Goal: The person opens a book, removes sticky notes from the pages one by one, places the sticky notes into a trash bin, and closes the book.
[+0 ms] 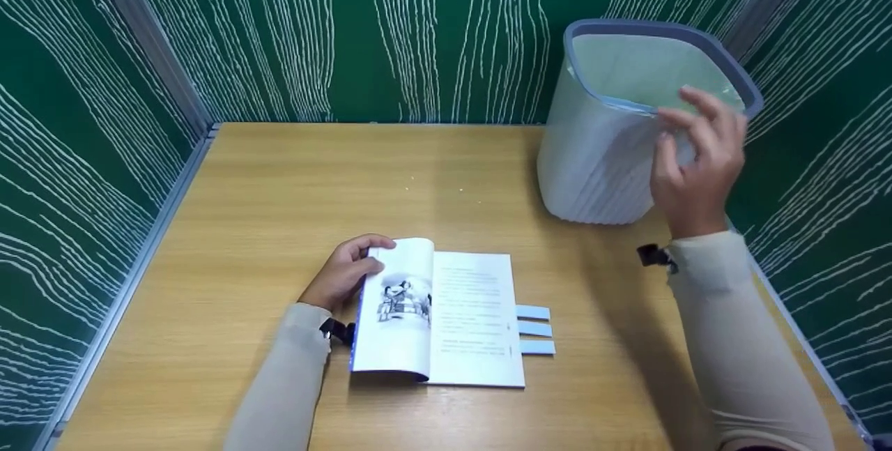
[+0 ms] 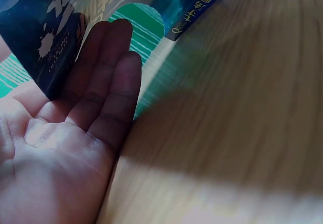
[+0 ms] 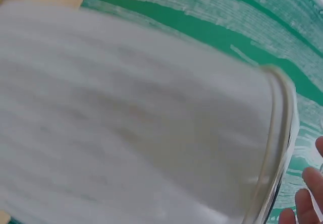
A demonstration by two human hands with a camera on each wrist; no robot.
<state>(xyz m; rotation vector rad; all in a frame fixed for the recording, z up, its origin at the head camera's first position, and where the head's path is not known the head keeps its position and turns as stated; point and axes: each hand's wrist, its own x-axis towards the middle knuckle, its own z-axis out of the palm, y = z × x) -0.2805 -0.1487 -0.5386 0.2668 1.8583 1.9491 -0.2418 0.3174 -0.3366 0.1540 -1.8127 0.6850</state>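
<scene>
An open book [image 1: 474, 318] lies on the table, its left side raised and showing a page with a drawing. My left hand [image 1: 343, 273] holds that left edge, with the thumb on the page side. In the left wrist view, its fingers [image 2: 113, 90] lie behind the dark blue cover [image 2: 35, 37]. Three pale blue tabs [image 1: 535, 330] stick out from the book's right edge. My right hand [image 1: 704, 165] is raised at the near rim of a white bin [image 1: 592, 158], fingers apart and loosely bent; I see nothing in it.
The bin's grey-blue rim [image 1: 662, 26] stands high at the table's back right. Small white specks [image 1: 460, 190] are scattered on the wooden table [image 1: 293, 179]. Green walls [image 1: 348, 33] with white lines enclose the back and sides.
</scene>
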